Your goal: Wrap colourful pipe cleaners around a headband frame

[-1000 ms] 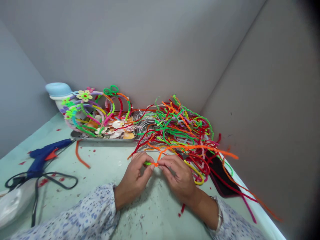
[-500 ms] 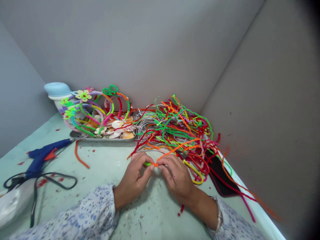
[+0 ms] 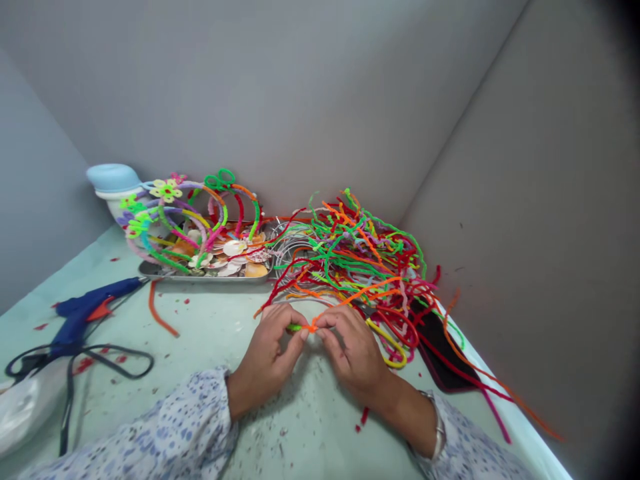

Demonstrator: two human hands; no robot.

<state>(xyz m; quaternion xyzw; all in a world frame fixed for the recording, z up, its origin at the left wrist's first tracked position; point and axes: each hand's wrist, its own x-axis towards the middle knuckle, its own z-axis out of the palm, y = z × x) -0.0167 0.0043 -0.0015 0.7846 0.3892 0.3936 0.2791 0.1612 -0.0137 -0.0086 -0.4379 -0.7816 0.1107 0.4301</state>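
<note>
My left hand (image 3: 267, 353) is closed in a pinch on a short bright green piece of pipe cleaner (image 3: 294, 327), low over the table. Against its end, an orange pipe cleaner (image 3: 373, 290) makes a small knot-like bend between the fingertips. My right hand (image 3: 356, 350) pinches the orange pipe cleaner close beside that bend. From there its long end runs up and right toward a tangled heap of coloured pipe cleaners (image 3: 360, 250). The fingers cover part of the join.
A metal tray (image 3: 215, 280) holds shells (image 3: 235, 248) and fuzzy decorated headbands (image 3: 167, 191). Behind it leans a blue-lidded bottle (image 3: 114, 179). At left lies a blue glue gun (image 3: 75, 327) with a black cord. Wire rings (image 3: 287, 253) adjoin the heap; a dark phone-like slab (image 3: 447, 367) lies right.
The orange end stands a little higher and tighter at the join, and its long strand has shifted slightly upward. Both hands stay nearly in place.
</note>
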